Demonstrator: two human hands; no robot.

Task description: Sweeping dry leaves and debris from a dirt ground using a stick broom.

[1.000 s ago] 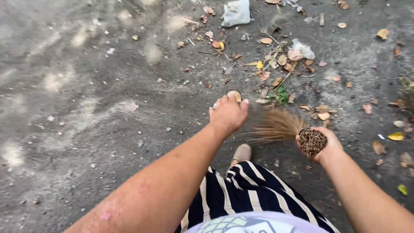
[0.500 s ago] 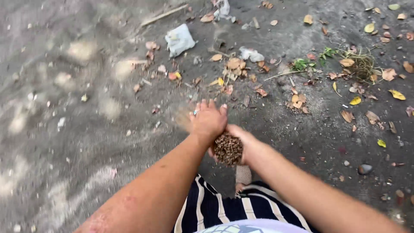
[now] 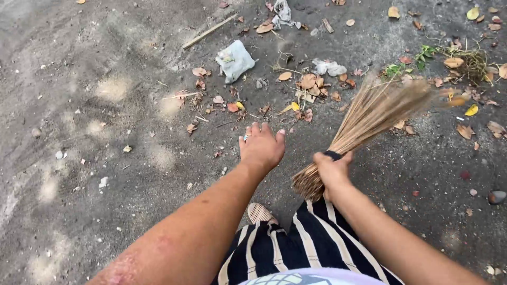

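Swung out rightward now, stick broom (image 3: 369, 119) gripped tight in right hand (image 3: 331, 168); left hand (image 3: 261, 146) empty, fingers spread, dry leaves (image 3: 296, 89) just beyond fingertips

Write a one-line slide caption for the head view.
Right hand grips a stick broom over scattered dry leaves; open left hand hovers empty.

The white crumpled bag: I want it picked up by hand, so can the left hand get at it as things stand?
Probably yes: the left hand is empty, with only leaves between it and the white crumpled bag.
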